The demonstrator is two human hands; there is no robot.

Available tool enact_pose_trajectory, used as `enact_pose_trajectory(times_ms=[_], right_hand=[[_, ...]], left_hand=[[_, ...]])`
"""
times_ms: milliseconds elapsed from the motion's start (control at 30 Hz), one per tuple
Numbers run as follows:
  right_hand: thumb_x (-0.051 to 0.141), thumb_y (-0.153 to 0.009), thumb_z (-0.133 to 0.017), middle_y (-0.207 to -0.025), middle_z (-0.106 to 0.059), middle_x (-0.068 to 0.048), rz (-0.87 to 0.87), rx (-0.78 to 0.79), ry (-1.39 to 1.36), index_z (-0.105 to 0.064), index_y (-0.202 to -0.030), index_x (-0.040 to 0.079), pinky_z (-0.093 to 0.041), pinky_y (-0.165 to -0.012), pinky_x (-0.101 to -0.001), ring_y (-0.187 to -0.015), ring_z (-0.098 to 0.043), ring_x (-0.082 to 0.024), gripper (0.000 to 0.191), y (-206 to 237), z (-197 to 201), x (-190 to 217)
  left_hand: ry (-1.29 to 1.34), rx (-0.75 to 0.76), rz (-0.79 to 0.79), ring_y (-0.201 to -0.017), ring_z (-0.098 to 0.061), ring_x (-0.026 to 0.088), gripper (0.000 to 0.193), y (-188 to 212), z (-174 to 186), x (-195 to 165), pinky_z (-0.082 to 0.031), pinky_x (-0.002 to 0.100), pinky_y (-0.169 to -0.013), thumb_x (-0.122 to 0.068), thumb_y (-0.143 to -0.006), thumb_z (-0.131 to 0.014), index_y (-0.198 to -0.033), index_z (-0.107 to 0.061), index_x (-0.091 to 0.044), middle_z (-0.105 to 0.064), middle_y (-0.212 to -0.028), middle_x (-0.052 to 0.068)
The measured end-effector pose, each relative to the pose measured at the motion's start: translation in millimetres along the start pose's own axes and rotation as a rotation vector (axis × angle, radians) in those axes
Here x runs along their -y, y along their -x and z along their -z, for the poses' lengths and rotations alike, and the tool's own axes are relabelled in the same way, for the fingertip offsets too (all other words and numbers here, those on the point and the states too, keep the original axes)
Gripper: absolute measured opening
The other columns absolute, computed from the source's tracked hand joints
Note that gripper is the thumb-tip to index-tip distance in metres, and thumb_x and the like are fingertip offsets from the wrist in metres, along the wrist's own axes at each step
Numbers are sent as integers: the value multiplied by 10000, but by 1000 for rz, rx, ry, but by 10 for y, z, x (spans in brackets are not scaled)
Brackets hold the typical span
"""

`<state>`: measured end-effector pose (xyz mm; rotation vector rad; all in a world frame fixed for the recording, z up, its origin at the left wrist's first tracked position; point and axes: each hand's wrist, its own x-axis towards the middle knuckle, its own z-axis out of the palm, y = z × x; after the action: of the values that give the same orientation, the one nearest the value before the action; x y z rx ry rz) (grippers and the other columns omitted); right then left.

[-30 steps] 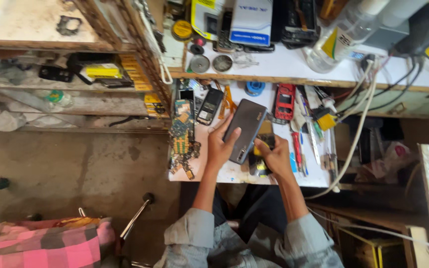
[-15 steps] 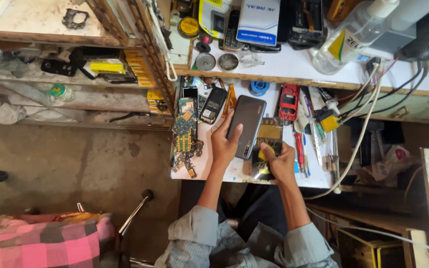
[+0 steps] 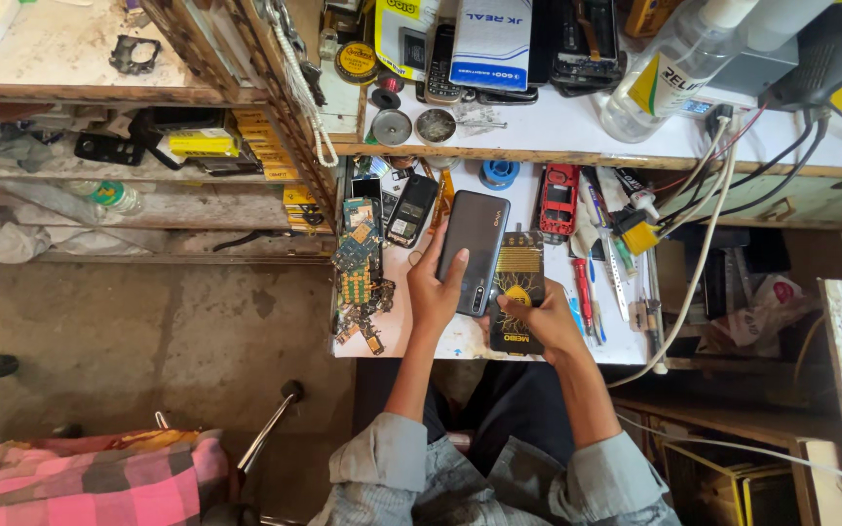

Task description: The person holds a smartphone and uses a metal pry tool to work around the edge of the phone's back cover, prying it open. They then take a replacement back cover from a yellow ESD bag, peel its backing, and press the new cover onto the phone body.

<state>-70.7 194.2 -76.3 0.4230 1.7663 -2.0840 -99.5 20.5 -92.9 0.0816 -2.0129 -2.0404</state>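
The dark grey smartphone (image 3: 473,249), slim, glossy and back-side up with its camera strip near the lower end, lies tilted over the white workbench (image 3: 411,336), gripped along its edge by the left hand (image 3: 434,292), while the right hand (image 3: 541,319) pinches its lower corner above a black-and-gold packet (image 3: 519,282).

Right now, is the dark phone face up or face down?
Face down: the dark phone shows its back, camera strip uppermost, held in the left hand.

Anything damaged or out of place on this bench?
Yes. A pile of bare green circuit boards lies loose at the white worktop's left edge, and a red phone shell sits opened up. The dark grey smartphone in the left hand looks intact.
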Motion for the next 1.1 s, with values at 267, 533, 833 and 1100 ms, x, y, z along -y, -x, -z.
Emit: enact_pose_trajectory(times_ms=[267,533,833,1100], right_hand=[[29,-899,-745,-690,-687,-86,119,-134,131,-688,-879,-40,-516,-448,-317,-504,-646,-160,92,-136,-178,-45],[53,-928,-713,-612,-658,-71,194,-145,64,-655,-806,-37,-567,-444,-303,-450,-607,-139,162,-8,-223,-213],[62,-893,-707,-610,-668,-65,149,-255,124,-690,-805,-10,-486,-396,-300,-448,-648,-145,114,-11,-321,-55],[36,-901,-733,-640,-639,-63,179,-327,153,-693,-818,-54,-445,-389,-304,-461,-593,-142,129,-84,-349,-48]], left_hand=[[-54,-87,-50,-1155,-685,154,515,64,-44,-4,-538,282,-955,-131,-980,-693,-1462,-550,-17,-713,-1321,176],[-126,-152,50,-1037,-731,147,472,82,-93,5,-564,280,-882,-168,-972,-677,-1413,-594,-23,-763,-1215,175],[-181,-147,-69,-1091,-739,217,483,56,-79,-47,-557,322,-898,-180,-964,-699,-1391,-590,19,-729,-1231,220],[-197,-143,-49,-1085,-722,199,488,49,-89,-81,-547,315,-908,-186,-980,-684,-1416,-588,10,-737,-1205,218]])
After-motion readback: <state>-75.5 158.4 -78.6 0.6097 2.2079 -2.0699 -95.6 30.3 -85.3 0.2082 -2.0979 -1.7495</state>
